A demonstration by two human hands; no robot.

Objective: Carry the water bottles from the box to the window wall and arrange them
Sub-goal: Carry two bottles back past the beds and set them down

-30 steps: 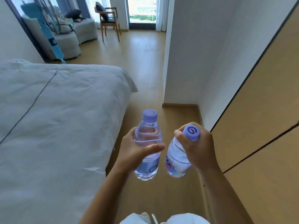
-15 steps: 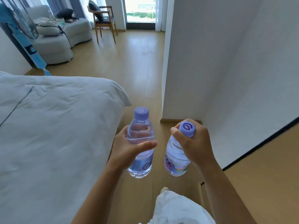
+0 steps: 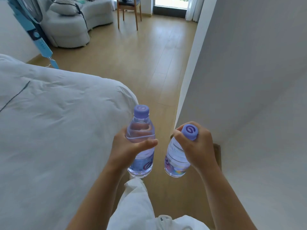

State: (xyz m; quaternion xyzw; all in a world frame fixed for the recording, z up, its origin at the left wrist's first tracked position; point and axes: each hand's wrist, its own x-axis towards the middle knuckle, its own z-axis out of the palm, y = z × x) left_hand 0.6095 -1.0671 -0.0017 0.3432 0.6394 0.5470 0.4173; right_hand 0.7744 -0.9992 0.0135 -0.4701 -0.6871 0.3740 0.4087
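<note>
Wooden floor [image 3: 149,52] runs past the bed [image 3: 58,130] toward the window [image 3: 171,4]. Beside the bed's corner, the left hand [image 3: 126,151] wraps one bottle [image 3: 141,141] upright; the right hand [image 3: 197,146] grips another bottle [image 3: 176,160] near its cap. I'd keep both apart and level, walking straight ahead.

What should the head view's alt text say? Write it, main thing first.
A person carries two purple-capped water bottles: the left hand grips one bottle upright, the right hand holds the other bottle near its cap. They walk between a white bed and a wall toward a window.
</note>
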